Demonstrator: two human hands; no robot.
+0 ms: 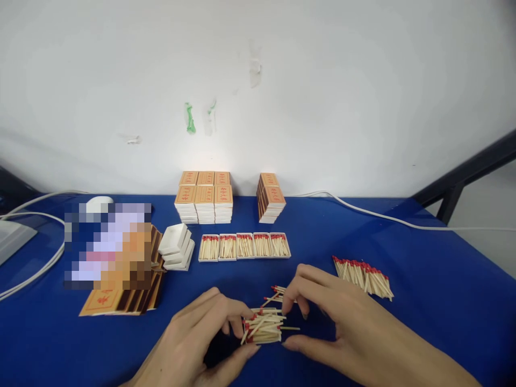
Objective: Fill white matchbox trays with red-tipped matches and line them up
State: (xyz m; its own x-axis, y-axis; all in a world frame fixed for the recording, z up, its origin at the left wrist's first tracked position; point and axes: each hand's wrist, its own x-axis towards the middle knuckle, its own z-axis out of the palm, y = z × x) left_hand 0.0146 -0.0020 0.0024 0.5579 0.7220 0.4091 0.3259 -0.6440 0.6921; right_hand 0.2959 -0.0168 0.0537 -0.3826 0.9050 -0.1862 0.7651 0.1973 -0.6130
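My left hand (203, 336) and my right hand (330, 317) close in from both sides on a small bundle of red-tipped matches (264, 325) lying over a white tray on the blue table (423, 322). Fingers of both hands are curled and pinch the ends of the bundle. A few matches stick out at angles near my right fingertips. Beyond them, a row of several white trays filled with matches (244, 245) lies side by side.
A loose pile of matches (363, 276) lies to the right. Empty white trays (177, 247) are stacked at the left, beside flat orange box sleeves (121, 298). Stacks of finished matchboxes (205, 203) and a smaller stack (270, 198) stand by the wall. White cables cross the table.
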